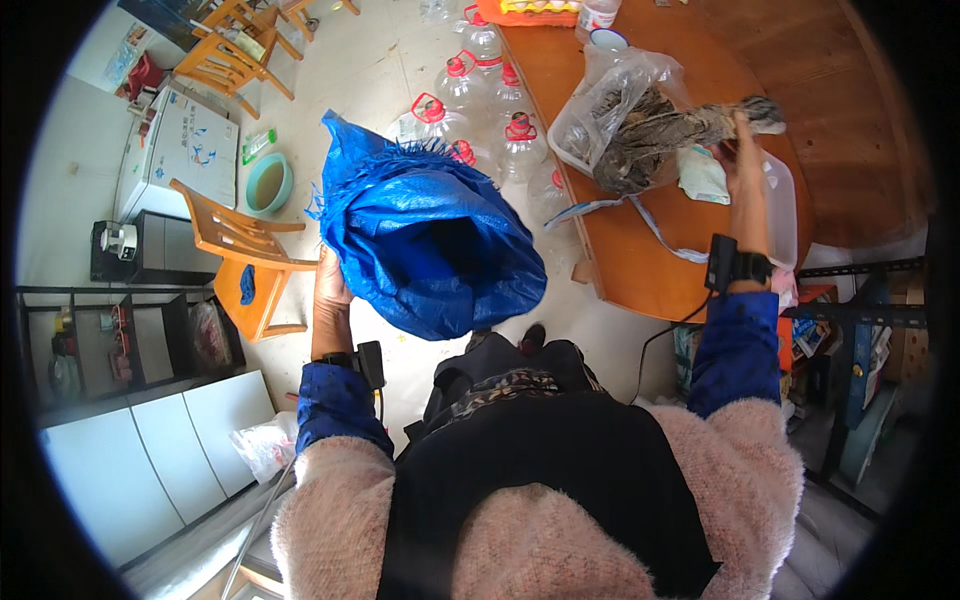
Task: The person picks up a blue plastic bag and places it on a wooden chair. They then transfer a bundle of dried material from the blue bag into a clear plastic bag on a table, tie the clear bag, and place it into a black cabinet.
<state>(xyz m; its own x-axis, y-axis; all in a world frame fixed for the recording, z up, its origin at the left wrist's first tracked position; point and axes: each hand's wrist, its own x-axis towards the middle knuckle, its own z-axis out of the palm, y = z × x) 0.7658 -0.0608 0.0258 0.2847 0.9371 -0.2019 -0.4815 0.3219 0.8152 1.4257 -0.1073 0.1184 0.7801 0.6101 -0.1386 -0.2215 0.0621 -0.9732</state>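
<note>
My left hand (330,281) grips the left edge of a blue woven plastic sack (465,285), whose wide mouth faces up and whose rim is frayed at the back. On the right, my right hand (742,161) is over the wooden table (637,277), at the end of a long, wrinkled, grey-brown dried bundle (675,131); whether the fingers grip it cannot be told. The bundle's other end lies by a clear plastic bag (637,71) in a white plastic tub (562,142). A pale green packet (703,174) and a blue-white strip (664,244) lie near my right hand.
Several large clear bottles with red handles (521,146) stand on the floor along the table's left edge. A wooden chair (251,289) and a green basin of murky liquid (268,185) are at the left. Another translucent tub (781,210) lies beyond my right wrist.
</note>
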